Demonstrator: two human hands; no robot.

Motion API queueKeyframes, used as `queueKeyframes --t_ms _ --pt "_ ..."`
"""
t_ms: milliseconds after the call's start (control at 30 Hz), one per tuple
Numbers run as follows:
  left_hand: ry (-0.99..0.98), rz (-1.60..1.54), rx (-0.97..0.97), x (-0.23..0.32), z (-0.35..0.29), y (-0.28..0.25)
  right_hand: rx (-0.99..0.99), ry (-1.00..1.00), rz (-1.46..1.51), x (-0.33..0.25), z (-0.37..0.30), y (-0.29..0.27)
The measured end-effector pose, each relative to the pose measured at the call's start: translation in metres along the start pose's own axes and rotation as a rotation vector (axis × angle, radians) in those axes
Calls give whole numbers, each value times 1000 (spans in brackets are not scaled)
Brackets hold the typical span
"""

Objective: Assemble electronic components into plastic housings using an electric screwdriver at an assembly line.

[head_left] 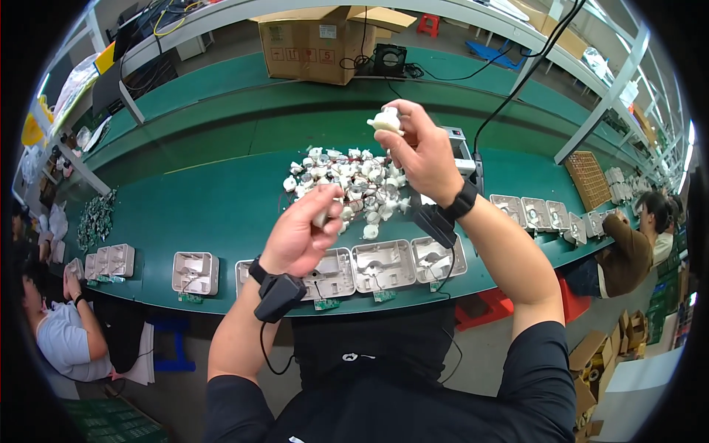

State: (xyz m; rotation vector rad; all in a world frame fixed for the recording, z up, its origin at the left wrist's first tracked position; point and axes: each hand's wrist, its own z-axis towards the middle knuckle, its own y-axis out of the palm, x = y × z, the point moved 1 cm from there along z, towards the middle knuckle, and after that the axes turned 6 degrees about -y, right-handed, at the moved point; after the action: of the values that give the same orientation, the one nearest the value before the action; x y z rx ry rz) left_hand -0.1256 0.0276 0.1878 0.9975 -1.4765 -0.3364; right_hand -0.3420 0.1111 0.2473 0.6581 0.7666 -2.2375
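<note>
Several pale-grey plastic housings [369, 285], open-topped, round-cornered, along the tabletop's [162, 214] near edge; small green circuit boards [384, 296] by them. Left hand [299, 232] next: fingers curled on a pale piece [320, 218], mostly hidden from me. Beyond, a loose heap of white moulded parts [351, 181], knobbly, glossy, thin wires threaded through. Right hand [425, 151], farther out: thumb and fingers clamped on a white lobed part [385, 120], raised off the tabletop. I'd log the step as handling single parts; next move, I judge, calls for a light, steady pinch. Far back: matte brown carton [306, 48].
</note>
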Motion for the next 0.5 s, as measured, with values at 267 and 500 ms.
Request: queueKeyframes --t_ms 267,500 --pt "-37 -130 -96 -15 16 6 -161 -103 -48 -23 6 -4" --pt "-94 -462 15 -37 31 -13 -582 -44 -88 5 -25 20"
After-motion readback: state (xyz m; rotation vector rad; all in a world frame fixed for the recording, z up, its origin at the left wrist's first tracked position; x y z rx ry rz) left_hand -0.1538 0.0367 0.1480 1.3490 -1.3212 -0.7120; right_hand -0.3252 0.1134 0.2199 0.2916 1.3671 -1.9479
